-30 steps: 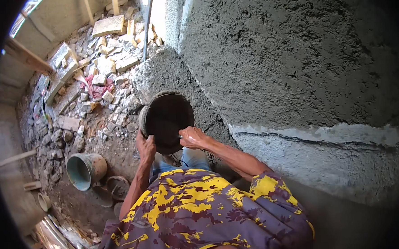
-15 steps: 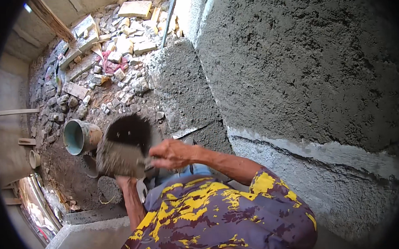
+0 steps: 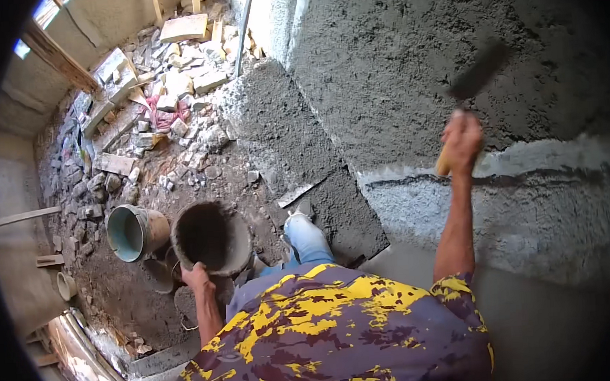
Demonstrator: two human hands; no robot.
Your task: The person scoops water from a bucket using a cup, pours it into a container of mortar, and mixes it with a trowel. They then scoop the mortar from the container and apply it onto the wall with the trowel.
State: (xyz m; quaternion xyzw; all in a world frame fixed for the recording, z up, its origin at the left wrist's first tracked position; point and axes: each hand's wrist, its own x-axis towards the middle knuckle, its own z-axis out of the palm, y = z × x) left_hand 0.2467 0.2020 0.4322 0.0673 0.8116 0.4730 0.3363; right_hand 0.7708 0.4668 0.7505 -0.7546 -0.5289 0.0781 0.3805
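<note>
Head view, left to right: a grey bucket [image 3: 136, 231] stands on the rubble-strewn floor [image 3: 143, 130]. Just beside it your left hand [image 3: 197, 275] is clenched on the rim of the dark mortar pan [image 3: 209, 237], held low and tilted. Farther right, your right hand [image 3: 462, 141] is wrapped tight around a trowel [image 3: 467, 92] raised against the wall [image 3: 394, 55]. Rough grey render already covers the upper wall; the paler band [image 3: 513, 207] below looks bare, so plastering seems well along, not finished.

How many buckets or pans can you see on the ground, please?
2: a dark mortar pan held at its rim by the left hand, and a bucket lying just left of it. Rubble may hide others.
</note>
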